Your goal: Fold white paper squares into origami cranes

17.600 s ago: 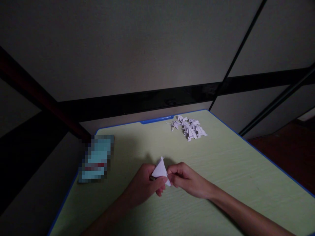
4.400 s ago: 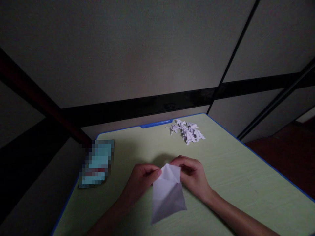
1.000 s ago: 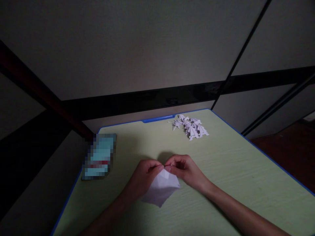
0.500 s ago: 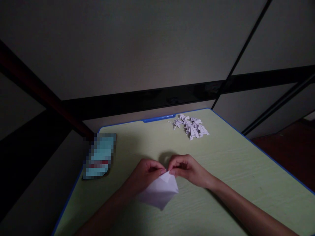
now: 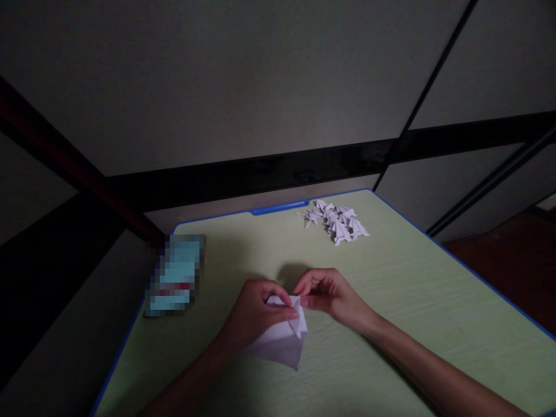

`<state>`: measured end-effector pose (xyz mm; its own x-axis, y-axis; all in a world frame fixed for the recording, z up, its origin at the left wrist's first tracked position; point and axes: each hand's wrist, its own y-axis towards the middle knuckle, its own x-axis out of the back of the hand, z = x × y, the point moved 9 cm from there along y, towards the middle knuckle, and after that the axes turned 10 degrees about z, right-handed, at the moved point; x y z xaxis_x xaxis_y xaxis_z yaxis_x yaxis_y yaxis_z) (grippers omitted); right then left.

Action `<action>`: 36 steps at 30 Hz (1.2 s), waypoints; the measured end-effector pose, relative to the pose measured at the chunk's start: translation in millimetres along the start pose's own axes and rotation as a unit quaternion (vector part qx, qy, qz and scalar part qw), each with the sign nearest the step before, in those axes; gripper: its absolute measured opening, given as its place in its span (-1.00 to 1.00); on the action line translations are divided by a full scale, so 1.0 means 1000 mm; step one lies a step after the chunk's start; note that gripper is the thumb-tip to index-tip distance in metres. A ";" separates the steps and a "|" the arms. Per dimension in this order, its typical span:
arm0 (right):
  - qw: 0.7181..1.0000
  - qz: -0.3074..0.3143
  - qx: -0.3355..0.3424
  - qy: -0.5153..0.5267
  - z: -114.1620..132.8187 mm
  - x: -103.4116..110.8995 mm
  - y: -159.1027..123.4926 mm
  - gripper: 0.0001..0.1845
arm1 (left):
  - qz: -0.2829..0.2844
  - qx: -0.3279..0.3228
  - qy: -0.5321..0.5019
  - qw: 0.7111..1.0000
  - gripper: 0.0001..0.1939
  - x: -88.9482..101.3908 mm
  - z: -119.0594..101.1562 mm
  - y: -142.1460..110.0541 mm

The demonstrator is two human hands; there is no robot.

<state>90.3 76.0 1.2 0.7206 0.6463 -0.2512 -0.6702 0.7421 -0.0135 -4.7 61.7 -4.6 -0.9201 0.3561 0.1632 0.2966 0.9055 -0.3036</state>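
Note:
A partly folded sheet of white paper (image 5: 282, 341) is held above the tabletop, its lower corner pointing toward me. My left hand (image 5: 256, 310) pinches it near the upper edge between thumb and fingers, covering its left part. At the upper right corner of the paper, the thumb and index finger of my right hand (image 5: 328, 292) are closed on a small flap. Farther back on the table lies a pile of small folded white paper figures (image 5: 341, 223), pointed in shape and overlapping.
The pale green table (image 5: 417, 313) has a blue rim and a blue strip (image 5: 280, 208) at its back edge. A blurred, light blue flat object (image 5: 178, 275) lies at the left edge. Cabinet panels (image 5: 243, 87) stand directly behind the table.
The paper has turned and tilted slightly, and its lower corner has shifted right. My left fingers have moved over the folded flap, while my right hand has risen a little.

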 end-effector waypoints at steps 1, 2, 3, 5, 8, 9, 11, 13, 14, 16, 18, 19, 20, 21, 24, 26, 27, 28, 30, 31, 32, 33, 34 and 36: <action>1.000 0.000 0.005 0.000 0.000 -0.001 0.000 -0.88 | -0.006 -0.001 0.007 1.000 -0.89 0.000 -0.001 0.000; 1.000 -0.002 0.010 0.001 0.000 -0.001 0.001 -0.89 | -0.012 -0.001 0.013 1.000 -0.89 0.001 -0.002 -0.001; 1.000 -0.005 0.015 0.003 0.000 -0.001 0.001 -0.89 | -0.022 0.000 0.016 1.000 -0.90 0.002 -0.002 -0.001; 1.000 -0.015 0.020 0.018 -0.001 -0.001 0.002 -0.86 | -0.051 0.003 0.015 0.999 -0.89 0.007 -0.002 -0.003; 0.998 -0.036 0.016 0.045 -0.003 0.000 0.003 -0.78 | -0.110 0.002 -0.001 0.994 -0.88 0.018 -0.002 -0.006; 0.998 -0.040 0.014 0.042 -0.004 0.000 0.003 -0.76 | -0.126 -0.003 -0.007 0.992 -0.87 0.021 -0.002 -0.007; 0.999 -0.050 0.016 0.006 -0.003 -0.001 0.001 -0.72 | -0.152 -0.017 -0.015 0.988 -0.86 0.026 -0.003 -0.009; 0.996 -0.069 0.024 -0.051 -0.002 0.000 -0.002 -0.72 | -0.170 -0.031 -0.016 0.985 -0.85 0.029 -0.004 -0.010; 0.994 -0.080 0.025 -0.075 -0.002 0.000 -0.004 -0.74 | -0.177 -0.036 -0.013 0.983 -0.85 0.030 -0.005 -0.010; 0.991 -0.090 0.022 -0.101 -0.003 0.001 -0.005 -0.79 | -0.181 -0.041 -0.008 0.983 -0.85 0.031 -0.005 -0.011; 0.991 -0.092 0.013 -0.098 -0.005 0.002 -0.005 -0.81 | -0.173 -0.043 -0.019 0.984 -0.83 0.029 -0.004 -0.010; 0.991 -0.094 0.009 -0.092 -0.006 0.003 -0.005 -0.81 | -0.165 -0.045 -0.033 0.985 -0.82 0.027 -0.004 -0.009; 0.992 -0.096 0.005 -0.084 -0.006 0.004 -0.005 -0.80 | -0.157 -0.050 -0.051 0.985 -0.80 0.026 -0.004 -0.008; 0.992 -0.099 0.001 -0.075 -0.006 0.005 -0.005 -0.79 | -0.146 -0.055 -0.071 0.985 -0.78 0.024 -0.005 -0.007; 0.994 -0.102 -0.005 -0.044 -0.005 0.007 -0.004 -0.76 | -0.093 -0.051 -0.114 0.988 -0.75 0.016 -0.004 -0.002; 0.994 -0.101 -0.007 -0.029 -0.005 0.007 -0.003 -0.75 | -0.061 -0.031 -0.113 0.991 -0.74 0.011 -0.002 0.000; 0.995 -0.100 -0.008 -0.024 -0.005 0.007 -0.003 -0.75 | -0.055 -0.022 -0.107 0.992 -0.75 0.010 0.000 0.001; 0.995 -0.100 -0.011 -0.021 -0.006 0.007 -0.002 -0.76 | -0.054 -0.015 -0.102 0.993 -0.78 0.010 0.001 0.001; 0.995 -0.101 -0.022 -0.012 -0.009 0.007 -0.002 -0.75 | -0.058 -0.007 -0.099 0.993 -0.82 0.011 0.005 0.001; 0.994 -0.102 -0.029 -0.005 -0.011 0.007 -0.002 -0.75 | -0.061 -0.006 -0.101 0.993 -0.82 0.012 0.006 0.000; 0.994 -0.102 -0.037 0.002 -0.013 0.007 -0.002 -0.74 | -0.062 -0.006 -0.104 0.993 -0.82 0.012 0.007 0.000; 0.994 -0.100 -0.045 0.007 -0.015 0.006 -0.002 -0.74 | -0.062 -0.005 -0.107 0.992 -0.81 0.012 0.009 0.000; 0.994 -0.097 -0.050 0.008 -0.017 0.006 -0.001 -0.74 | -0.061 -0.002 -0.113 0.992 -0.80 0.011 0.010 0.000; 0.995 -0.089 -0.054 -0.005 -0.018 0.005 -0.001 -0.77 | -0.051 0.006 -0.124 0.991 -0.81 0.009 0.012 0.000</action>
<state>91.6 74.9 -17.3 0.8311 0.5086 -0.2251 -0.5465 0.8218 -0.1611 -16.5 62.2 -14.6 -0.9802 0.1939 -0.0409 0.1970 0.9306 -0.3086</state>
